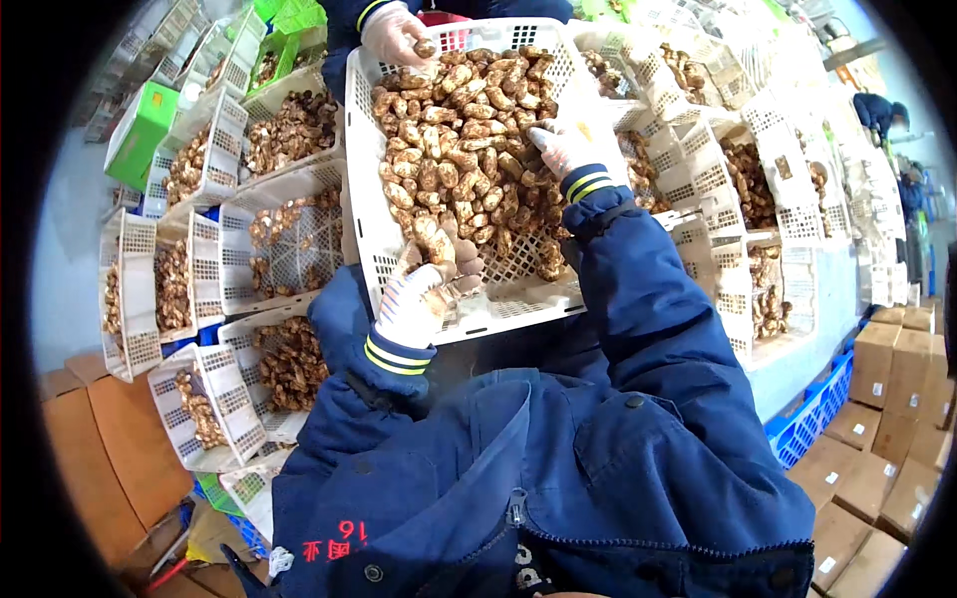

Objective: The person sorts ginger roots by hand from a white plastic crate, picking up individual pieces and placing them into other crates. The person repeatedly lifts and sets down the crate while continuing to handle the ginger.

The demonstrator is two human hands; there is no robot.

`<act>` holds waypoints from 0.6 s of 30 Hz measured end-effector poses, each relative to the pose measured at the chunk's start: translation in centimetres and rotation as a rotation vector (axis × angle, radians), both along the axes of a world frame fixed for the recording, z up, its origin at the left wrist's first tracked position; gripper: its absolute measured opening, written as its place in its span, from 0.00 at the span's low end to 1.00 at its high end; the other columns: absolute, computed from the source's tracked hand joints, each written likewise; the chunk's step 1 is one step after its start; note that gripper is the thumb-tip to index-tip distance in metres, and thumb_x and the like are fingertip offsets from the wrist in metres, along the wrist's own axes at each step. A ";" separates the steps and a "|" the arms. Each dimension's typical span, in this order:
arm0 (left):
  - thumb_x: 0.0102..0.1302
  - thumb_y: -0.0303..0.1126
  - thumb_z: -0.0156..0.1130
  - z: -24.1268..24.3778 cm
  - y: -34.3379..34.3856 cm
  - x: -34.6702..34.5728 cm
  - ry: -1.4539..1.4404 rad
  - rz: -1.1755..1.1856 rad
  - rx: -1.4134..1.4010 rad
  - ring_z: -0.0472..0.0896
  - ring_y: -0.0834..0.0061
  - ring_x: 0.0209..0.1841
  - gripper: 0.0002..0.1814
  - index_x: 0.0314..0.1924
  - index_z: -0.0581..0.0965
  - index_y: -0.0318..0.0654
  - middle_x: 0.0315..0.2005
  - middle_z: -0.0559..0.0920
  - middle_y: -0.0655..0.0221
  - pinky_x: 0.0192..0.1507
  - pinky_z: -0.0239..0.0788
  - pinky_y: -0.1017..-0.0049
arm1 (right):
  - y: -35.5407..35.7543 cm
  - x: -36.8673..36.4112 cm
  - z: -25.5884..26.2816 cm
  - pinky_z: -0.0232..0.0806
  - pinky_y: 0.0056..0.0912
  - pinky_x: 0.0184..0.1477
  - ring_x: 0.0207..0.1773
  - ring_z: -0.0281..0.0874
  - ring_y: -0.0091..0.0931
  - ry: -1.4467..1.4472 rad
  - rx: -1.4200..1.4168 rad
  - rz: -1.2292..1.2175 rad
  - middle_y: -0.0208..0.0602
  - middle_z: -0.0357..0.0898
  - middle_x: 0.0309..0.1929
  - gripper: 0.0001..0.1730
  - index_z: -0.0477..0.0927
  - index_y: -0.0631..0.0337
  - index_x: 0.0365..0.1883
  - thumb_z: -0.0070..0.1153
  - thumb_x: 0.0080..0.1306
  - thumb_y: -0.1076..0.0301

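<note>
A white plastic crate (357, 179) with perforated walls is tilted before me, holding many brown-and-cream mushrooms (448, 142) that look like matsutake. My left hand (422, 295), in a white glove with soiled fingers, is at the crate's near left corner. It is cupped palm up around a thick mushroom (436, 245). On the right side of the pile, my right hand (572, 149), also gloved, reaches in with its fingertips at the mushrooms. Whether it grips one is hidden by glare and the pile. Bare mesh floor (516, 258) shows near the front wall.
Across the crate, another person's gloved hand (392, 34) holds a small mushroom (425, 48). Mushroom-filled white crates (291, 172) crowd the left, and more crates (748, 224) line the right. Cardboard boxes (860, 456) are stacked lower right, beside a blue crate (815, 411). A green box (142, 134) stands upper left.
</note>
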State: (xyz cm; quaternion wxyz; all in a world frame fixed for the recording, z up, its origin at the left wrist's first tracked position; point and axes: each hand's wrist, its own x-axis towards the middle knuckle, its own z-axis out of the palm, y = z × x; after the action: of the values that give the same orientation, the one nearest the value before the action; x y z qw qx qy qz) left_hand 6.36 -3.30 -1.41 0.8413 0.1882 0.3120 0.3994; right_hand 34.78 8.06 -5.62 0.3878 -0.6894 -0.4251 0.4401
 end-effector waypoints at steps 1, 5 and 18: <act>0.60 0.25 0.54 0.2 -0.1 0.0 0.015 0.005 0.017 0.82 0.57 0.47 0.27 0.61 0.68 0.35 0.47 0.80 0.52 0.48 0.78 0.62 | 0.0 -0.1 0.3 0.72 0.28 0.31 0.29 0.78 0.23 0.041 -0.015 -0.001 0.34 0.82 0.30 0.21 0.78 0.61 0.54 0.55 0.64 0.63; 0.59 0.25 0.54 -0.3 0.4 1.0 -0.012 -0.050 0.013 0.82 0.57 0.47 0.27 0.61 0.68 0.35 0.48 0.79 0.52 0.47 0.79 0.62 | 1.4 3.3 -4.6 0.70 0.28 0.37 0.32 0.78 0.22 -0.025 0.146 -0.029 0.32 0.81 0.29 0.20 0.79 0.61 0.52 0.57 0.64 0.61; 0.59 0.22 0.59 0.9 -0.1 0.8 0.093 -0.013 0.074 0.79 0.59 0.52 0.24 0.57 0.70 0.37 0.49 0.79 0.57 0.49 0.77 0.61 | 1.1 1.9 -1.9 0.71 0.30 0.39 0.33 0.79 0.29 -0.189 0.060 0.064 0.43 0.82 0.32 0.23 0.79 0.61 0.52 0.54 0.63 0.57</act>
State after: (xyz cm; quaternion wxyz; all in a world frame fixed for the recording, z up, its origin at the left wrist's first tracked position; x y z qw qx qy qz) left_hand 7.20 -3.45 -0.55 0.8210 0.2393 0.3346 0.3959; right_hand 36.65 9.19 -7.54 0.3522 -0.7020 -0.4947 0.3721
